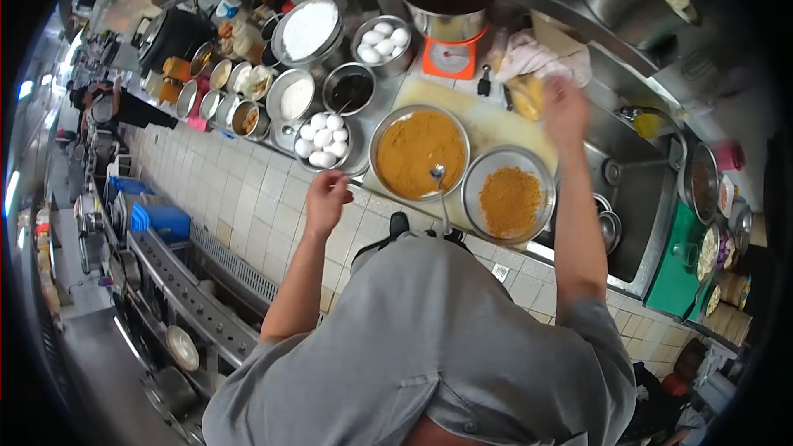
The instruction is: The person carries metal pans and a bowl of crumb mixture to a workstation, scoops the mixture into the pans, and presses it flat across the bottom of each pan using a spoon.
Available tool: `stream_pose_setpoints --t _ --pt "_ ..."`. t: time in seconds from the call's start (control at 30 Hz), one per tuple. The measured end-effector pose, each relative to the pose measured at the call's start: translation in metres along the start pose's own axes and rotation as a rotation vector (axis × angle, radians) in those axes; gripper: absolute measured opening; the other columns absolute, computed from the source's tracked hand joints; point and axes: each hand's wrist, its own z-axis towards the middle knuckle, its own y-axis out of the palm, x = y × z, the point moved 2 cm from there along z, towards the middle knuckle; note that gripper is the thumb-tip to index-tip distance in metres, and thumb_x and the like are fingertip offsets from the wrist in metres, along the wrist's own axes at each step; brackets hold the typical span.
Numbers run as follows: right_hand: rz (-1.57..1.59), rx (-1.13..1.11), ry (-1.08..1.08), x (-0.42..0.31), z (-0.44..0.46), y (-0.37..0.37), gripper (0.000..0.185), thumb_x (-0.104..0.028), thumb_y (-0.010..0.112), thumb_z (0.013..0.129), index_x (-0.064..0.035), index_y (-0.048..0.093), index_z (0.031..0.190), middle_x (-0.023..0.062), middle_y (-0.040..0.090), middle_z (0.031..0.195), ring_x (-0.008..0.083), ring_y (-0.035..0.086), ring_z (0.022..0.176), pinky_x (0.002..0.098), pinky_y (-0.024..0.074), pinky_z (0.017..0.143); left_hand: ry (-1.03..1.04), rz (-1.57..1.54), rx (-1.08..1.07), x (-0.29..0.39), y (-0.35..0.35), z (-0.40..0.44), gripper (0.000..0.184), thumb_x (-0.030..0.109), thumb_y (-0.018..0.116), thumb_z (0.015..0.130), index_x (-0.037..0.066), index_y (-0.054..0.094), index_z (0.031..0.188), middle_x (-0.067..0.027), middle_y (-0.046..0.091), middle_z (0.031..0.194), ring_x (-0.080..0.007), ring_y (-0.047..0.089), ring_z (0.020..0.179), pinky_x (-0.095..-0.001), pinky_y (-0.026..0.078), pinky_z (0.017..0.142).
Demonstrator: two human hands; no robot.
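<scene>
My left hand [328, 198] hangs in the air in front of the counter, its fingers loosely curled with nothing seen in them. Nearest to it is a metal bowl of white eggs [322, 140]. My right hand [565, 111] reaches over the far right of the cutting board [496, 122], beside a yellow plastic bag [525, 97] and a pinkish cloth [541, 59]. Motion smears its fingers. A round pan of orange-brown crumbs [420, 149] holds a metal spoon [439, 173]. To its right sits a second pan with fewer crumbs [510, 198].
An orange scale [451, 59] bears a large pot [444, 21]. Behind are a bowl of white powder [311, 30], more eggs [383, 41] and a dark-filled bowl [349, 89]. A sink [636, 198] lies right, past it a green board [673, 272]. People stand far left.
</scene>
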Motion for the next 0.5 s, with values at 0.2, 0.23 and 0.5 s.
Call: stream_pose_setpoints --t 0.2,0.23,0.5 --pt "-0.434 -0.820 -0.116 -0.050 -0.191 0.105 0.034 -0.041 0.068 0.095 -0.0103 0.078 0.107 0.0169 0.073 0.119 0.0363 0.071 0.109 0.0476 0.0572 0.094 0.139 0.500 -0.174 -0.028 0.040 0.019 0.077 0.020 0.078 0.093 -0.004 0.040 0.156 -0.0214 0.076 0.098 -0.0318 0.075 0.081 -0.0417 0.058 0.075" --pt "-0.471 -0.753 -0.064 -0.047 -0.200 0.119 0.035 -0.038 0.068 0.095 -0.0064 0.077 0.107 0.0170 0.072 0.117 0.0357 0.070 0.110 0.0482 0.0579 0.092 0.145 0.503 -0.179 -0.022 0.044 0.026 0.077 0.020 0.078 0.093 -0.004 0.040 0.156 -0.0214 0.076 0.098 -0.0318 0.075 0.081 -0.0417 0.058 0.075" --pt "-0.578 -0.357 0.155 -0.073 -0.219 0.139 0.025 -0.027 0.065 0.096 -0.0070 0.073 0.109 0.0177 0.072 0.106 0.0379 0.072 0.100 0.0520 0.0596 0.080 0.321 0.633 -0.435 -0.009 0.041 0.072 0.090 0.014 0.072 0.093 -0.014 0.020 0.160 -0.0220 0.072 0.080 -0.0338 0.075 0.081 -0.0405 0.057 0.078"
